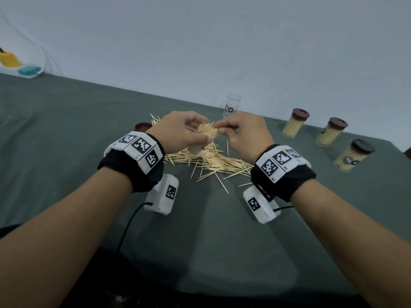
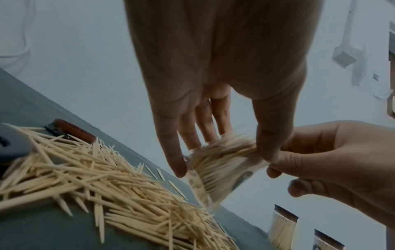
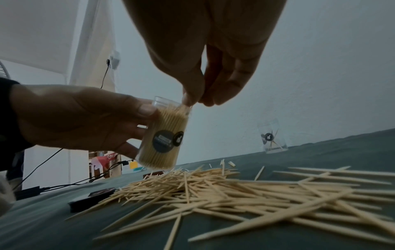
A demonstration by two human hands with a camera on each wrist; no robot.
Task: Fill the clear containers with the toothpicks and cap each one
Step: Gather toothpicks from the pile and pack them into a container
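Left hand: the left hand (image 1: 178, 130) is gripping the container (image 3: 163, 137) above the pile, thumb on the near wall, fingers wrapping round the far side, and it is tilting the open mouth toward the right hand.
Right hand: the right hand (image 1: 242, 132) is pinching with thumb and fingertips (image 3: 192, 96) right at the mouth, apparently on a few toothpick tips, though blur is hiding how many.
Container: it is sitting packed with toothpicks nearly to the rim, uncapped, its dark round label facing the right wrist, its base hanging just over the pile.
Pile: loose toothpicks (image 1: 213, 161) are lying spread on the green cloth (image 1: 66, 130) directly under both hands, trailing out toward the right wrist.
Loose cap: a dark brown cap (image 1: 142, 126) is lying flat on the cloth just beyond the left wrist, at the pile's edge.
Spare container: a second clear one (image 1: 232, 104) is standing upright beyond the right hand's fingers, open, holding only a few sticks.
Done ones: three capped containers (image 1: 295, 125) are standing in a row well out past the right hand, each full, each wearing a brown cap.
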